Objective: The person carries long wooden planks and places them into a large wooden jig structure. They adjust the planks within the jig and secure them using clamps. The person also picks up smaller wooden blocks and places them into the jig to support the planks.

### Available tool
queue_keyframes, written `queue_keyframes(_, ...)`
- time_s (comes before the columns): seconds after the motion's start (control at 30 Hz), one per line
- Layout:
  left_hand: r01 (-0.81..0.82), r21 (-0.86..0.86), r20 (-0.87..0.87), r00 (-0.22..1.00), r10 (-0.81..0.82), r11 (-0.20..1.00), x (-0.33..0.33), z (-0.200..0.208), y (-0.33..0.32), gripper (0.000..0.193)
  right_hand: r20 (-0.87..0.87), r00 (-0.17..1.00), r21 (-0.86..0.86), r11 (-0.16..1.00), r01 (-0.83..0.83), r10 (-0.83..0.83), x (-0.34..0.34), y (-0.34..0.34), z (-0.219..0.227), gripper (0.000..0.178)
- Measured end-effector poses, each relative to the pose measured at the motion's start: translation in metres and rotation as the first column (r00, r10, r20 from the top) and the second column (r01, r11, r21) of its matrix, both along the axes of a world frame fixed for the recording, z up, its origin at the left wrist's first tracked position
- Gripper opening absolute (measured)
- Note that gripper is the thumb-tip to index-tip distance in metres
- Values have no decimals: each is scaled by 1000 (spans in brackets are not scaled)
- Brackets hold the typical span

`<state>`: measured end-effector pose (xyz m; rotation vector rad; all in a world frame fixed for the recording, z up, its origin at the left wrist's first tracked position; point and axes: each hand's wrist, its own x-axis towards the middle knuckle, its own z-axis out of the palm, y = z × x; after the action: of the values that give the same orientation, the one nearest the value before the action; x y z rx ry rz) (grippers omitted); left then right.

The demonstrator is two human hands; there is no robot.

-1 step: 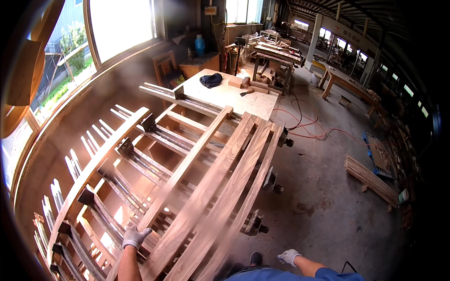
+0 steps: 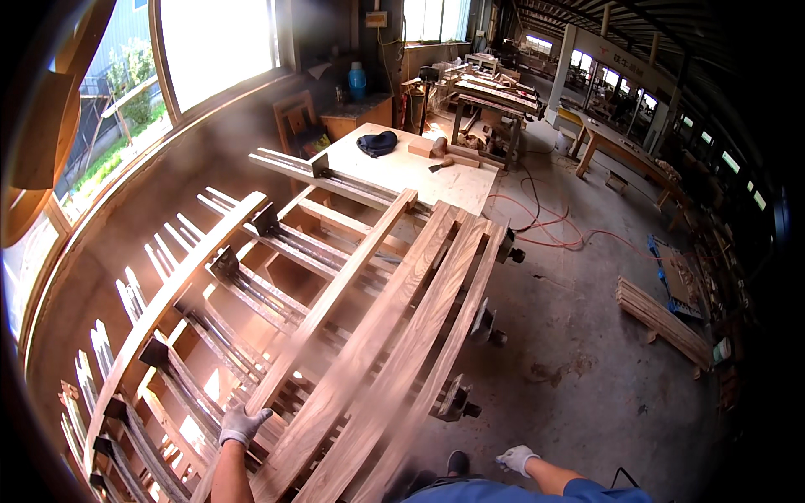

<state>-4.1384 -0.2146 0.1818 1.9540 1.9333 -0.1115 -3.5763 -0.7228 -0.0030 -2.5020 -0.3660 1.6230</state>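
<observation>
A long pale wooden strip lies flat across parallel metal bars.

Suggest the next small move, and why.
Probably bring the right hand to the long strip: only the left hand is at it, while the right hangs off to the side, away from the wood.

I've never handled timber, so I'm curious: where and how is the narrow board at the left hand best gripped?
From above, probably around mid-length, fingers over both long edges: the narrow board lies flat across the clamp bars, with gaps along both sides.
</observation>
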Motion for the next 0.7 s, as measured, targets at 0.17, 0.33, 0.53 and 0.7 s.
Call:
queue_keyframes(0.17, -5, -25, -48, 999, 4, 1000, 8, 10, -12, 98, 34, 998, -29, 999, -43, 44, 0, 4, 5, 33)
queue_keyframes(0.33, 50, -92, -124, 990, -61, 995, 11, 9, -25, 101, 39, 998, -38, 998, -52, 53, 6, 8, -8, 40)
queue_keyframes(0.53, 20, -48, -20, 1000, -21, 999, 18, -16, -26, 91, 17, 997, 15, 997, -71, 71, 8, -3, -37, 42)
queue_keyframes(0.7, 19, -43, -17, 1000, -20, 999, 17, -14, -26, 78, 4, 1000, 55, 998, -22, 22, 4, 4, -31, 27)
